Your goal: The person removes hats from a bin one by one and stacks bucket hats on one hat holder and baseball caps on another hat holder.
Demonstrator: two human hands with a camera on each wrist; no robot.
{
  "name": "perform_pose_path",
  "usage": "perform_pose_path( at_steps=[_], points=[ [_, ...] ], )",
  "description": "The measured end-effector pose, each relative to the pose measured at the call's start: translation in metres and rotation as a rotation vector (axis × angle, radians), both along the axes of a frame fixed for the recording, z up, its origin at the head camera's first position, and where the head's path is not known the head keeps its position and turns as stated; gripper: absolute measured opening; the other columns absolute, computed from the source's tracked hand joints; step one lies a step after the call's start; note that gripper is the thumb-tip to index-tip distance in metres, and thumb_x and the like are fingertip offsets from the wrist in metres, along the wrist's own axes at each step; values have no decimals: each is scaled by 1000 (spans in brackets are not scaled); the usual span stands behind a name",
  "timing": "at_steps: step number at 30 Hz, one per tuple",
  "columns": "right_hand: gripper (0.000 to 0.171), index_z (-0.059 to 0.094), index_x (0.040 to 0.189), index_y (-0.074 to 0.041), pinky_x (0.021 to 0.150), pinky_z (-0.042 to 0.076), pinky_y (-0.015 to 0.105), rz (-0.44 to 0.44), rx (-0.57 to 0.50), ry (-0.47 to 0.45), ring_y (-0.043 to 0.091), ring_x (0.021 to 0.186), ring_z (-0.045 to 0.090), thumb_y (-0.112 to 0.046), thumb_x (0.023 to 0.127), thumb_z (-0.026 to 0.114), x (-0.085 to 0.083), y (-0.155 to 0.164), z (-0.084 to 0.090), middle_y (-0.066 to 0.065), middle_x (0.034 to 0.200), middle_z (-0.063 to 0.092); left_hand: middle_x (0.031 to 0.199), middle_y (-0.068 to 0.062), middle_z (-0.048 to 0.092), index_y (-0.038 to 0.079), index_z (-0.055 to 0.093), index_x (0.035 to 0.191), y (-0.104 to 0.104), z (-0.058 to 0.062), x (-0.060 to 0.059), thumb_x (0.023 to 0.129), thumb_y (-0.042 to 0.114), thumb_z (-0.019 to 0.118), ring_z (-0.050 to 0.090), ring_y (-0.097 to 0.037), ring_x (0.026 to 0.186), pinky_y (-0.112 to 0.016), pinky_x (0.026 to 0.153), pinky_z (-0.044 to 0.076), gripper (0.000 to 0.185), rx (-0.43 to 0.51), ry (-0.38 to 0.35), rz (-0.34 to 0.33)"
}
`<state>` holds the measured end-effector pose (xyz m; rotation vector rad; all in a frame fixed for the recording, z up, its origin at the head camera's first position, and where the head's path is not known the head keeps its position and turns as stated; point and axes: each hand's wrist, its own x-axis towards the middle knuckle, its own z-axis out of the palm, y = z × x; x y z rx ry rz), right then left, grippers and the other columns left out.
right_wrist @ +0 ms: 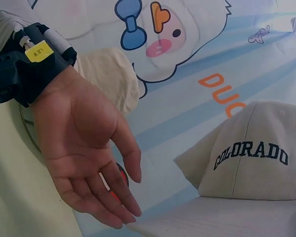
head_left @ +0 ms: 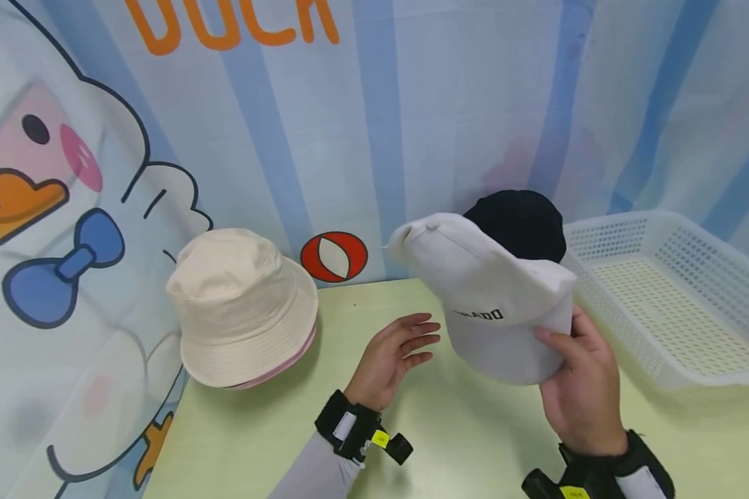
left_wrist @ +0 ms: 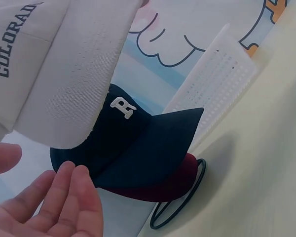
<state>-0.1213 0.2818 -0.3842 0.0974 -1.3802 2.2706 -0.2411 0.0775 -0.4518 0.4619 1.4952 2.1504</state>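
My right hand (head_left: 583,378) pinches the brim of a white baseball cap (head_left: 512,291) lettered COLORADO, thumb on top. The cap is raised over the table, tilted, crown toward the back. My left hand (head_left: 392,360) is beside the cap's left side, palm facing it and fingers loosely extended, holding nothing. Behind the white cap is a black cap (head_left: 524,225); the left wrist view shows its white letter R and a dark red cap (left_wrist: 170,180) beneath it. In the right wrist view the left hand's palm (right_wrist: 84,128) faces the camera, with fingertips close to the white brim.
A cream bucket hat (head_left: 240,305) sits at the left of the pale yellow table (head_left: 256,443), a pink brim (head_left: 281,367) showing under it. At the right is a white perforated plastic basket (head_left: 668,333). A printed duck curtain (head_left: 455,104) hangs behind the table.
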Motion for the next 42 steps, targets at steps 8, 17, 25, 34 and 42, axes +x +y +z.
perform_pose_path(
  at_steps=[8,17,25,34,42],
  points=[
    [43,42,144,-6,109,32,37,102,30,-60,25,134,36,4,103,34,-5,-3,-9,6,144,41,119,5,65,5,53,141,2,-3,0,105,17,46,66,-12,106,-30,95,53,39,3,6,-52],
    [52,26,156,-10,114,36,30,227,60,-73,23,145,29,0,105,29,-14,6,-16,4,157,29,115,4,63,7,52,136,0,-1,3,104,19,49,62,-11,97,-26,86,51,34,10,-2,-64],
    [53,26,157,-14,116,27,37,205,68,-102,23,146,27,-2,106,30,-18,10,-22,2,158,28,110,3,66,9,53,130,1,0,3,103,13,50,64,-10,94,-26,85,52,28,21,-23,-59],
    [51,30,156,-16,113,31,37,146,101,-133,22,142,33,-4,106,35,-23,10,-28,0,152,35,114,5,68,12,54,128,2,-2,1,104,12,51,66,-10,98,-26,86,52,25,54,-13,-65],
    [55,31,155,-17,110,37,33,139,139,-143,21,139,37,1,103,33,-24,11,-32,0,149,38,118,5,66,14,53,130,3,-2,2,105,9,49,64,-11,103,-25,87,51,26,54,-22,-58]
  ],
)
